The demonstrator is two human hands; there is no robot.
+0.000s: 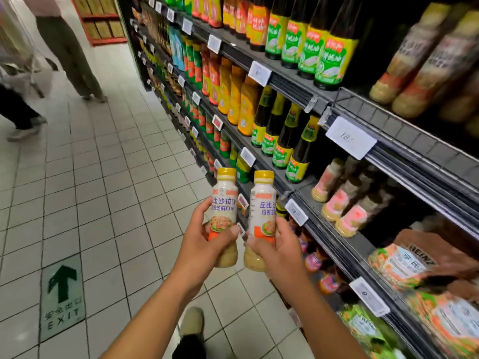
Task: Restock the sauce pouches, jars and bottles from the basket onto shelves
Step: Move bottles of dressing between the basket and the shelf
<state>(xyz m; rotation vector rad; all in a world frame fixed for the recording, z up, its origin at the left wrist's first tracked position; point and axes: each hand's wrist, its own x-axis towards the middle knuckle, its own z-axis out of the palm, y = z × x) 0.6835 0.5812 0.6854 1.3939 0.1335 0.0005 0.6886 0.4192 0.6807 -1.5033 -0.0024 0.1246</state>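
Observation:
I hold two matching sesame dressing bottles with yellow caps upright, side by side, in front of the shelving. My left hand (204, 242) grips the left dressing bottle (224, 203) around its lower half. The right dressing bottle (262, 206) sits in my right hand (278, 251), gripped the same way. Several like bottles (344, 203) lie on the middle shelf (360, 244) just to the right. No basket is in view.
Dark shelving runs along the right, packed with oyster sauce bottles (282, 141), yellow bottles (246, 107) and Heinz pouches (404, 265) lower down. Price tags (350, 137) jut from the shelf edges. Two people (70, 50) stand on the tiled aisle at the far left. A green exit arrow (62, 294) marks the floor.

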